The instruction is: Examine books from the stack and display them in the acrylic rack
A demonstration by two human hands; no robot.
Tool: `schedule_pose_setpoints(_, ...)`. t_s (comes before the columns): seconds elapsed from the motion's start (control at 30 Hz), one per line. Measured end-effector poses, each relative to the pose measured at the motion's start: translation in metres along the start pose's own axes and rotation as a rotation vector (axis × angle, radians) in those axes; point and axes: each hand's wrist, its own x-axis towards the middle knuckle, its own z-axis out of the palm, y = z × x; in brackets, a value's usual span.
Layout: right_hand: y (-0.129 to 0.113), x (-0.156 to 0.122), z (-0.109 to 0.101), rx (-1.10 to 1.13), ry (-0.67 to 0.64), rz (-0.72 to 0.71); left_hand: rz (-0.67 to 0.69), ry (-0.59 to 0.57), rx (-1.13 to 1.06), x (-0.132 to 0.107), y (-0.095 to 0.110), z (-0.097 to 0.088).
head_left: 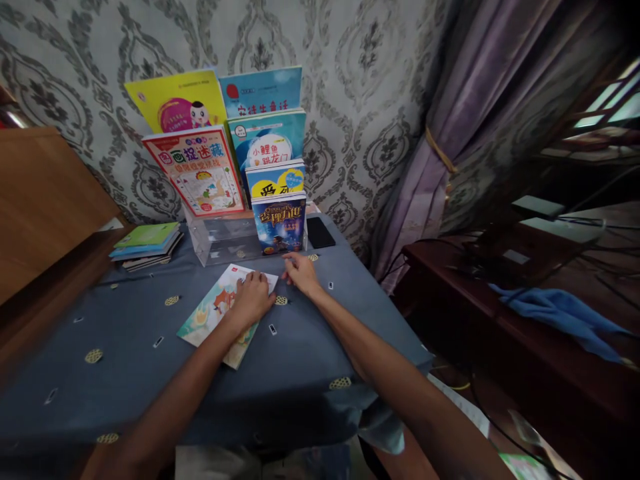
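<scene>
A thin picture book (213, 312) with a pale cover lies flat on the blue-grey tablecloth (150, 373). My left hand (253, 298) rests on top of it with the fingers curled down over its far edge. My right hand (300, 270) lies just to the right of the book's far corner, fingers bent against the cloth, and I cannot make out anything in them. Behind both hands stands a clear acrylic book rack (220, 240) with several children's books upright in it; the nearest is a dark blue one (279, 223).
A small stack of thin books (146, 245) lies at the table's far left. A black phone-like slab (320, 232) sits right of the rack. A wooden panel (45, 193) rises on the left. A dark bench with a blue cloth (560, 313) stands on the right, before a purple curtain (450, 133).
</scene>
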Motion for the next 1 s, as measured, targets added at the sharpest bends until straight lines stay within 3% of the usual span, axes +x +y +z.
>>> schedule_pose_setpoints(0.23, -0.001, 0.000, 0.000, -0.062, 0.030, -0.060, -0.026, -0.020, 0.114, 0.002, 0.018, -0.007)
schedule_pose_setpoints(1.0, -0.006, -0.005, -0.001, -0.025, 0.030, -0.201, -0.009, -0.085, 0.109, 0.006, 0.009, -0.024)
